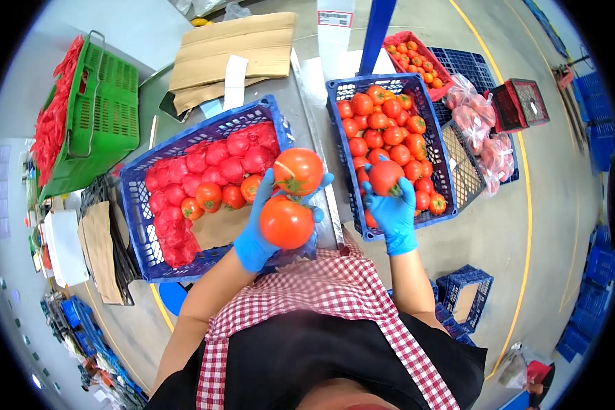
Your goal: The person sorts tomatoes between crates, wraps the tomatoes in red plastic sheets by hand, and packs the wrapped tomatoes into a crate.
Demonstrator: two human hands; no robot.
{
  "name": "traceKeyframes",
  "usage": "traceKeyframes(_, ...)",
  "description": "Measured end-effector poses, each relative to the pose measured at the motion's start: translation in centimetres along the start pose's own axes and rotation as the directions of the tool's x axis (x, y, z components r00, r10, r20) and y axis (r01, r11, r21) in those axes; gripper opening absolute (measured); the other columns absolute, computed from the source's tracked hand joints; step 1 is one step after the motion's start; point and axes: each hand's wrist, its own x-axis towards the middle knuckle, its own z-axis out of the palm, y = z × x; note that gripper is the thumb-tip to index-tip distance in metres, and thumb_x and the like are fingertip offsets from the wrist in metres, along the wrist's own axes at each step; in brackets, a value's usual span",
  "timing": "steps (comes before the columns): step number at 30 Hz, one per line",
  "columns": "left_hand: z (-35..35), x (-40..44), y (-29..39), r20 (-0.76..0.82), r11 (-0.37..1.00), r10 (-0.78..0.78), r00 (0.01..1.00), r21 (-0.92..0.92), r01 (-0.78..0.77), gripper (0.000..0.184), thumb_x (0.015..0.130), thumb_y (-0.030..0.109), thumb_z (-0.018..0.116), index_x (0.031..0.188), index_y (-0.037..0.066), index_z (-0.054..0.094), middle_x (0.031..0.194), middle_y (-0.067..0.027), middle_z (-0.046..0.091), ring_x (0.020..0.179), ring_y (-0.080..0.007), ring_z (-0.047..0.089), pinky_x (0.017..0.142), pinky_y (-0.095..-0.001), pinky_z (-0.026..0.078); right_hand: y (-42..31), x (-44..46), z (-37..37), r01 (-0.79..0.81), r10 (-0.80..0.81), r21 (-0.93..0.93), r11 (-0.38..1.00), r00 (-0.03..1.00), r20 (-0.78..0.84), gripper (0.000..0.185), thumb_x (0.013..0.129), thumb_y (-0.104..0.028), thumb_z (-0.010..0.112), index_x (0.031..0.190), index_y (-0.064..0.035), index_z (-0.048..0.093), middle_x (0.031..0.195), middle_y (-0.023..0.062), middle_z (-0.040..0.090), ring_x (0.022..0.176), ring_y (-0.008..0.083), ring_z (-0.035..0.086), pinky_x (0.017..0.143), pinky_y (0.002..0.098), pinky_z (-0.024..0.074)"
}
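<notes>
My left hand [256, 239], in a blue glove, is closed around two large tomatoes, an upper tomato [298, 171] and a lower tomato [287, 223]. It is above the right end of a blue crate [140, 236] that holds tomatoes in red mesh [215, 156], several bare tomatoes [208, 197] and a cardboard liner [227, 229]. Gloved in blue too, my right hand [393, 215] grips one tomato [386, 178] over a second blue crate [362, 229] filled with loose tomatoes [393, 133]. The left fingertips are partly hidden behind the tomatoes.
A green crate [102, 116] with red mesh [58, 116] stands at the left. Cardboard sheets [232, 51] lie behind the left crate. A blue post [376, 34] rises behind the right crate. Further right are bagged tomatoes [473, 116] and a red-lined tomato crate [444, 75].
</notes>
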Motion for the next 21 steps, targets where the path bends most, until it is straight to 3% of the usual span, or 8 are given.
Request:
traceKeyframes(5,-1.2,1.2,0.7,-0.015,0.993,-0.114,0.993,0.020,0.114,0.066,0.088,0.055,0.047,0.135,0.009,0.039,0.126,-0.0216,0.051,0.079,-0.0390,0.064,0.066,-0.0444,0.057,-0.6,-0.6,-0.3,-0.075,0.068,0.071,0.995,0.993,0.096,0.074,0.075,-0.029,0.069,0.135,-0.0011,0.034,0.129,0.0157,0.047,0.112,0.0323,0.052,0.091,0.0435,0.0481)
traceKeyframes(9,1.7,2.9,-0.5,-0.356,0.910,-0.031,0.934,0.376,0.174,0.059,0.090,0.047,0.051,0.131,0.006,0.044,0.116,-0.0175,0.058,0.086,-0.0299,0.065,0.073,-0.0387,0.056,0.5,0.3,4.7,-0.001,-0.006,0.121,0.993,0.998,0.055,0.076,0.081,-0.051,0.055,0.134,-0.0005,0.035,0.139,0.0231,0.035,0.130,0.0357,0.033,0.105,0.0537,0.0298)
traceKeyframes(11,2.6,4.3,-1.7,-0.434,0.803,0.069,0.898,0.558,0.208,0.058,0.090,0.044,0.053,0.131,0.004,0.044,0.112,-0.0149,0.061,0.087,-0.0263,0.065,0.077,-0.0367,0.055,0.7,1.4,4.8,-0.094,0.028,0.329,0.940,0.979,0.200,0.079,0.082,-0.058,0.048,0.134,-0.0006,0.035,0.143,0.0225,0.029,0.135,0.0368,0.024,0.108,0.0564,0.0219)
traceKeyframes(12,3.8,4.5,-2.1,-0.487,0.689,0.106,0.867,0.664,0.289,0.053,0.091,0.036,0.054,0.134,0.007,0.041,0.122,-0.0120,0.056,0.102,-0.0226,0.061,0.084,-0.0338,0.052,1.1,1.9,4.3,-0.144,0.017,0.437,0.888,0.959,0.281,0.079,0.081,-0.058,0.048,0.134,-0.0007,0.035,0.144,0.0214,0.029,0.135,0.0372,0.024,0.108,0.0555,0.0223)
traceKeyframes(15,3.5,5.8,-3.6,-0.316,0.595,0.225,0.922,0.793,0.127,0.059,0.090,0.033,0.055,0.140,0.009,0.033,0.135,-0.0095,0.045,0.117,-0.0209,0.051,0.091,-0.0364,0.048,1.5,2.9,2.5,-0.087,-0.045,0.559,0.824,0.975,0.219,0.081,0.081,-0.061,0.046,0.134,-0.0017,0.034,0.142,0.0178,0.033,0.133,0.0359,0.028,0.110,0.0503,0.0213)
traceKeyframes(17,3.7,6.7,-2.8,-0.375,0.619,0.013,0.927,0.731,0.287,0.073,0.088,0.035,0.058,0.146,0.015,0.017,0.144,-0.0055,0.032,0.127,-0.0204,0.041,0.097,-0.0427,0.043,1.4,3.6,1.1,0.204,-0.192,0.143,0.969,0.977,-0.090,0.081,0.081,-0.062,0.044,0.134,-0.0018,0.034,0.141,0.0171,0.035,0.131,0.0344,0.031,0.110,0.0485,0.0212)
traceKeyframes(18,3.4,7.5,-3.0,-0.400,0.618,-0.008,0.917,0.719,0.319,0.075,0.088,0.035,0.058,0.146,0.016,0.015,0.144,-0.0052,0.031,0.127,-0.0209,0.041,0.097,-0.0438,0.042,1.1,3.6,0.1,0.207,-0.199,0.238,0.949,0.978,-0.059,0.075,0.086,-0.060,0.039,0.134,-0.0021,0.034,0.138,0.0164,0.039,0.128,0.0325,0.034,0.109,0.0470,0.0235)
traceKeyframes(21,0.2,10.6,-4.7,-0.469,0.593,0.039,0.882,0.722,0.357,0.082,0.085,0.032,0.061,0.146,0.022,0.008,0.143,-0.0056,0.031,0.125,-0.0227,0.042,0.098,-0.0451,0.042,0.3,4.8,-3.7,0.373,-0.389,-0.133,0.918,0.913,-0.125,0.070,0.090,-0.057,0.033,0.134,-0.0024,0.034,0.137,0.0167,0.040,0.128,0.0313,0.036,0.110,0.0446,0.0238)
